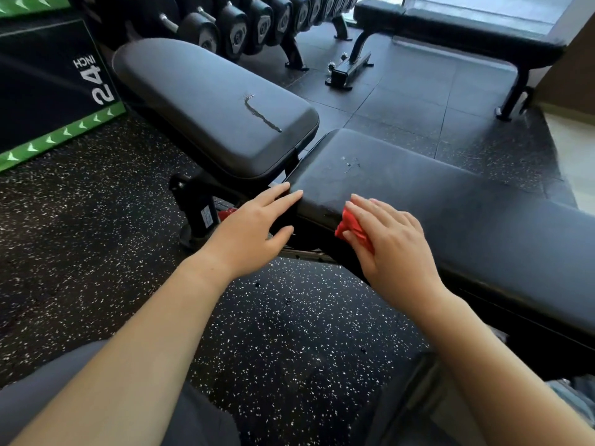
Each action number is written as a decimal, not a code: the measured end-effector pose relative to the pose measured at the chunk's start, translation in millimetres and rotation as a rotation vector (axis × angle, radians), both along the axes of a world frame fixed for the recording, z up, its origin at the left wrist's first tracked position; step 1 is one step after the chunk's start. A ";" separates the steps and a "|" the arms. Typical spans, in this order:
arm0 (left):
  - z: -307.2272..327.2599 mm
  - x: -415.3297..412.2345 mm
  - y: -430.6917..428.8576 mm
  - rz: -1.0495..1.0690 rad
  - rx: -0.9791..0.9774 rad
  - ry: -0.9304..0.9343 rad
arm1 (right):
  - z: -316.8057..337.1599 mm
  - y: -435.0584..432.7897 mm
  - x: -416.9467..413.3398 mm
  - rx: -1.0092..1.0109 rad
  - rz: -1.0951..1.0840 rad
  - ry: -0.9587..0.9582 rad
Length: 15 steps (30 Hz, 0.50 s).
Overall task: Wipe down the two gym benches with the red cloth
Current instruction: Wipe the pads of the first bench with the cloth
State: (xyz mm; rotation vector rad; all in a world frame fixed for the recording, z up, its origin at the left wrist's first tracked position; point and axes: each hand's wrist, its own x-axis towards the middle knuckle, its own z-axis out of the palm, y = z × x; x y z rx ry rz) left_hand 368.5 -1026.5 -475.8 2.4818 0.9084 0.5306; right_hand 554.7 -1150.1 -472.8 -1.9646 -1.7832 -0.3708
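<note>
While the right hand (392, 243) lies flat on the red cloth (352, 225), it presses the cloth against the near side edge of the near bench (450, 201), at the end of its long back pad. The fingers (383, 210) are stretched out and released over the cloth rather than clenched round it. A crumpled fold pokes out at the hand's nine o'clock side, under the thumb.

At nine o'clock from the cloth, the left hand (254, 226) rests its straight, released fingers on the pad's end corner, by the gap to the seat pad (206, 104).

The seat pad tilts away toward eleven o'clock and bears a wet streak (262, 114). A few droplets (349, 164) sit on the back pad at twelve o'clock from the cloth.

The second bench (467, 27) stands well apart at one o'clock, near a bright window. A row of dumbbells (257, 24) lines the top at twelve o'clock. A black and green box (48, 78) marked "24 INCH" stands at ten o'clock. The speckled floor (289, 317) spreads below both forearms.
</note>
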 end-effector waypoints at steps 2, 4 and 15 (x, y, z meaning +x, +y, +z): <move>0.5 -4.6 0.9 -0.011 0.014 0.009 | -2.5 -1.3 -0.8 0.010 -0.015 -0.020; 1.5 -10.9 3.3 -0.004 0.029 0.001 | -3.3 0.8 -3.2 0.018 -0.039 -0.025; 14.6 -26.9 24.0 0.162 0.281 -0.025 | 11.6 64.2 -29.0 -0.072 -0.018 0.066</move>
